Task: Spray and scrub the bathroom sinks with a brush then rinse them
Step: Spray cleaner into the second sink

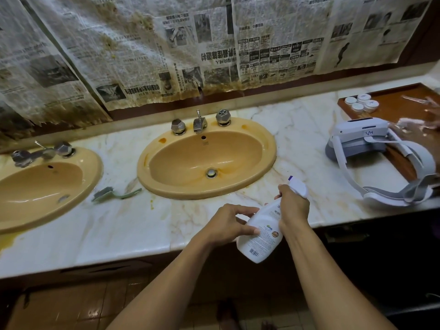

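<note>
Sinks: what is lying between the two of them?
A green scrub brush lies on the counter between the left sink and right sink, head view.

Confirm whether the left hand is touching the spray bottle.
Touching. Head view: thumb and fingers of the left hand grip the spray bottle.

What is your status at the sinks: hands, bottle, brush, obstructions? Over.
Right hand grips spray bottle at trigger, left hand holds its body. Brush lies on counter left of centre sink, untouched. Headset on its right, not blocking.
</note>
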The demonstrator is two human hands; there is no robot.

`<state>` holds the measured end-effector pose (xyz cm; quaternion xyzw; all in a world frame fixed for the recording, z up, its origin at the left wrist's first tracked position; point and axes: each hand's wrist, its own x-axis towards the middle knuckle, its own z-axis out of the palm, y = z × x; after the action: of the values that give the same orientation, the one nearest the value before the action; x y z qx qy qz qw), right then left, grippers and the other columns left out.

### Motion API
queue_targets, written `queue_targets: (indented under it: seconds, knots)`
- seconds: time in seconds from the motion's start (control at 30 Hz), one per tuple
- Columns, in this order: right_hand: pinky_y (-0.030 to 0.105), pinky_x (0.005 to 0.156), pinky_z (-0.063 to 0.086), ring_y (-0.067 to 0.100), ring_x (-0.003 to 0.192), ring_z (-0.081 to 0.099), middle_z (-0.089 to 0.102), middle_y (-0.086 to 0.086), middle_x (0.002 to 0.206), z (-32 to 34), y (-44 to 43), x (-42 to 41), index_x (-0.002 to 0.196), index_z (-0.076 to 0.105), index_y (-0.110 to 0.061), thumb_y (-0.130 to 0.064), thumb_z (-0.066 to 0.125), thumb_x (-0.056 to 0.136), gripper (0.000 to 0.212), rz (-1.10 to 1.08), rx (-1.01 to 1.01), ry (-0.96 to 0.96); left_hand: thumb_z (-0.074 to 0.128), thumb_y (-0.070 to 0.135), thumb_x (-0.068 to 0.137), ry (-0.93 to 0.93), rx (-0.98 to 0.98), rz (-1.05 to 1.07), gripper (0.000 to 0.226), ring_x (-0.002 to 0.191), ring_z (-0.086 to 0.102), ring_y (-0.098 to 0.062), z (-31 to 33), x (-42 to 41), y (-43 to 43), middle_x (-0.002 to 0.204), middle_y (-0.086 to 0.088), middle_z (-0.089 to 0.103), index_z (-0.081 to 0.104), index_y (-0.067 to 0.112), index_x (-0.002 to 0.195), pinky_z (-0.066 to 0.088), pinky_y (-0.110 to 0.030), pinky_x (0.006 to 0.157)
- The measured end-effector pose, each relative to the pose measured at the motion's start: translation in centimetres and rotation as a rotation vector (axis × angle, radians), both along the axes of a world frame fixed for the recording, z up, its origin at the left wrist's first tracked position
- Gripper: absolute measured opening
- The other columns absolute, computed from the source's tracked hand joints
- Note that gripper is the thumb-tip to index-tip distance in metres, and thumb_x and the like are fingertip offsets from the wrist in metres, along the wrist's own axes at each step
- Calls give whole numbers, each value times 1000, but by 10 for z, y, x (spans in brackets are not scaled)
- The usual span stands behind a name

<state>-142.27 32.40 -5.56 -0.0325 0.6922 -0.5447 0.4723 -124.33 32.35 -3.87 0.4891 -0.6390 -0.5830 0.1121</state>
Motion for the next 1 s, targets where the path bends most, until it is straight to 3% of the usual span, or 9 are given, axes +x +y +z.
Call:
queue_targets:
  seconds: [0.1, 0.17, 0.23, 0.33, 0.5, 0.63, 0.8, 0.87, 1.0]
  knots:
    - [55, 80, 62, 36, 73, 71, 71, 1, 71, -1, -5, -2, 84, 70, -11, -33, 73, 76, 23, 30, -35, -2, 86, 15, 81, 5, -7, -11, 46, 97, 76, -12, 2, 0, -9, 114, 14, 76, 75, 29, 124, 58, -28, 85]
    - [46, 71, 64, 31, 73, 72, 73, 4, 79, -1, -10, -3, 95, 72, -9, -33, 75, 83, 27, 30, -70, -11, 86, 16, 82, 25, -8, -16, 47, 97, 76, -12, 3, 0, -14, 113, 13, 77, 75, 30, 125, 51, -17, 72]
    - [40, 64, 63, 25, 66, 70, 72, 5, 78, 1, -17, -4, 92, 71, -8, -34, 75, 85, 27, 34, -88, -13, 87, 17, 81, 46, -11, -15, 47, 97, 76, -12, 3, 0, -19, 114, 12, 77, 75, 31, 125, 54, -21, 77]
    - [45, 69, 64, 29, 63, 70, 68, 4, 68, 7, -27, -3, 79, 67, -11, -38, 76, 80, 28, 31, -57, 13, 88, 16, 80, 75, -17, -14, 48, 98, 76, -13, 3, 0, -28, 118, 11, 75, 75, 29, 125, 59, -33, 93]
    - [32, 54, 51, 21, 45, 61, 63, 6, 68, 11, -37, 3, 74, 60, -12, -33, 71, 77, 23, -28, -8, 75, 87, 12, 81, 116, -11, -33, 46, 98, 76, -16, 1, 5, -43, 117, 10, 76, 76, 25, 123, 58, -31, 94]
    - [54, 78, 62, 26, 59, 67, 71, 3, 68, 10, -44, 5, 71, 69, -14, -36, 74, 73, 22, -20, -51, 50, 86, 13, 83, 119, -11, -61, 45, 98, 76, -15, 4, 10, -52, 116, 9, 76, 75, 25, 125, 58, -31, 95]
    - [57, 82, 61, 26, 60, 66, 70, 3, 66, 11, -56, -2, 69, 68, -16, -39, 76, 74, 25, -25, -73, 10, 87, 11, 81, 126, 4, -53, 46, 98, 77, -19, 7, 2, -67, 117, 6, 76, 75, 22, 125, 59, -37, 95]
    - [52, 82, 62, 28, 62, 65, 67, 3, 64, 14, -63, -9, 66, 65, -15, -39, 73, 72, 26, -51, -49, 18, 87, 8, 81, 127, 2, -33, 46, 98, 77, -21, 8, -6, -74, 115, 8, 76, 76, 21, 124, 59, -35, 93]
    - [39, 68, 56, 28, 60, 61, 64, 5, 65, 21, -77, -26, 65, 61, -14, -31, 71, 72, 21, -26, -13, 24, 86, 6, 81, 124, 6, -1, 46, 98, 77, -22, 8, -27, -83, 115, 10, 77, 76, 23, 123, 59, -30, 91]
